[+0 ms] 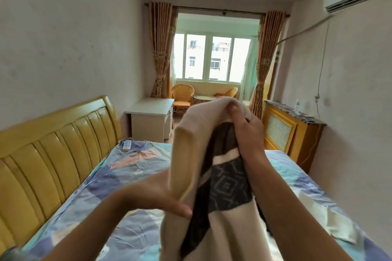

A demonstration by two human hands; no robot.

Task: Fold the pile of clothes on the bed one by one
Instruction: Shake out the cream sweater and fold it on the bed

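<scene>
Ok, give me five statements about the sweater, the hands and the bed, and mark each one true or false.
1. The right hand pinches the top of the cream knitted sweater with dark patterned bands, holding it up. True.
2. The sweater lies folded flat on the bed. False: it hangs in the air between both hands.
3. The left hand touches the sweater's side edge. True.
4. The white remote control lies on the blue and pink patterned bedsheet near the yellow padded headboard. True.
5. The bedsheet is plain white. False: it is patterned in blue and pink.
</scene>
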